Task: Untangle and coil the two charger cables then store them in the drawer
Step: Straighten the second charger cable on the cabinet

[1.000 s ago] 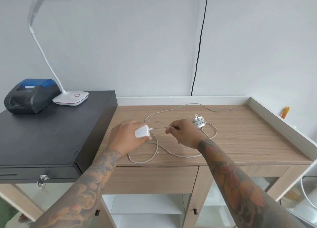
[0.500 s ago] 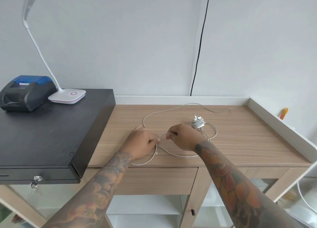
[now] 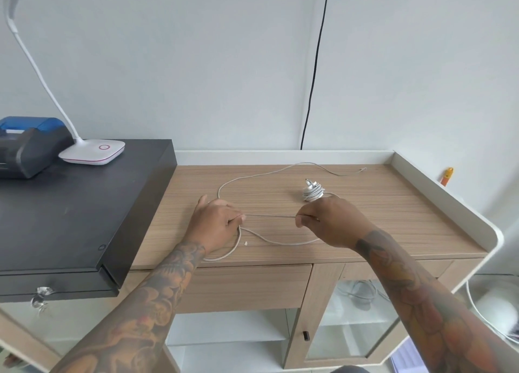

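Over the wooden table [image 3: 379,218], the left hand [image 3: 216,222] and the right hand [image 3: 331,221] each pinch the white cable [image 3: 269,216], a short stretch of it pulled straight between the two grips. The rest of the cable loops loosely across the table, one end lying near the back edge. Just behind the right hand sits the second charger [image 3: 312,190], its cord wound into a bundle, and the drawer [image 3: 241,285] below the tabletop is closed.
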